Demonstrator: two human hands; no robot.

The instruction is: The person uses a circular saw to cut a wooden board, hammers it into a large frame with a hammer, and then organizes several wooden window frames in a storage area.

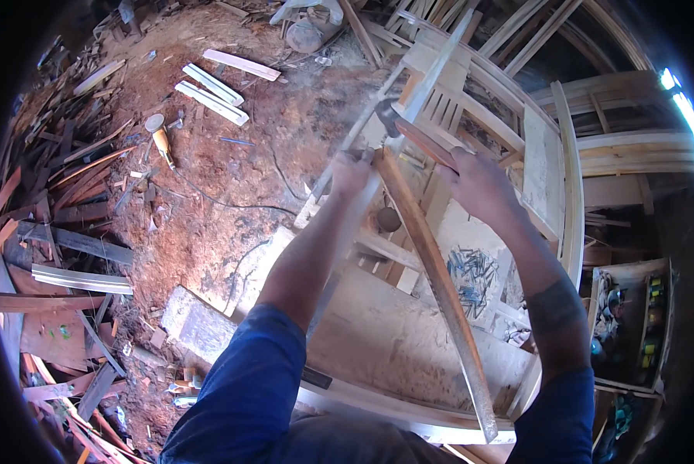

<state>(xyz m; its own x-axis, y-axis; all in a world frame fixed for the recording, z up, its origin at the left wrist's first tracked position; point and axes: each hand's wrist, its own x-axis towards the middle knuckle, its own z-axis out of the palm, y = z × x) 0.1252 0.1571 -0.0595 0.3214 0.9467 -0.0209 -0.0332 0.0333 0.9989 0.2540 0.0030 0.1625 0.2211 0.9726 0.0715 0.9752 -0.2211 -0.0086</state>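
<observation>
Hammer (426,143) held beside the far end of a brown wooden strip (437,267)

Seen from above, the strip runs diagonally over a pale wooden frame (409,332). The right hand (478,183) is wrapped firmly around the hammer's handle, the metal head just beyond the strip's far end. The left hand (351,172) is just left of that same end, fingers curled; whether they pinch anything cannot be told. The left forearm (304,251) blocks sight of part of the frame left of the strip.

Just right of the strip, a heap of loose nails (473,277) takes up room on the frame. Left of the strip, near its upper half, is a round dark object (388,220).

Farther left of the strip, on reddish ground (215,170), lie three pale boards (241,65), a round-headed tool (160,141) with a yellowish handle and a dark cable (231,205); beyond them is piled scrap wood (80,242).

Far right of the strip are stacked timbers (633,158), a bright light (687,124) and a wooden tray (633,270) of small items.
</observation>
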